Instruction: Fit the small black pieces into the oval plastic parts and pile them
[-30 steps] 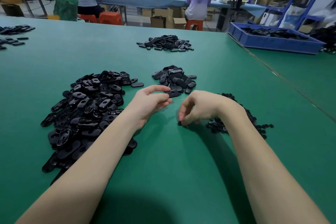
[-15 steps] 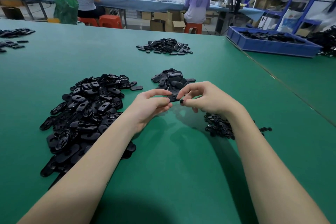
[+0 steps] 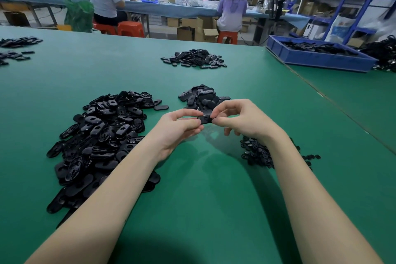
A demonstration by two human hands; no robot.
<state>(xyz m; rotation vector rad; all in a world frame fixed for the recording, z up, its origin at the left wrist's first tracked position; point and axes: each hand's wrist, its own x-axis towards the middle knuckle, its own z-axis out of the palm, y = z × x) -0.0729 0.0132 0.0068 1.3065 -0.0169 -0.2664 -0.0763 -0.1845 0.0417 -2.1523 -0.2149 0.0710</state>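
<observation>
Above the green table (image 3: 203, 210), my left hand (image 3: 179, 127) grips one black oval plastic part (image 3: 205, 119) by its left end. My right hand (image 3: 237, 119) pinches the same part at its right end with thumb and forefinger; any small piece there is hidden by the fingers. A big heap of loose oval parts (image 3: 100, 137) lies to the left. Just behind my hands sits a smaller pile of oval parts (image 3: 203, 97). Under my right wrist lies a heap of small black pieces (image 3: 259, 154).
Another pile of oval parts (image 3: 194, 61) lies farther back at the centre, and more parts (image 3: 17, 49) at the far left edge. A blue bin (image 3: 317, 59) holding black parts stands at the back right. People sit at a long bench beyond the table.
My right hand has left the heap of small pieces, risen and come over to the oval part in my left hand. Both hands now hold it together, slightly higher.
</observation>
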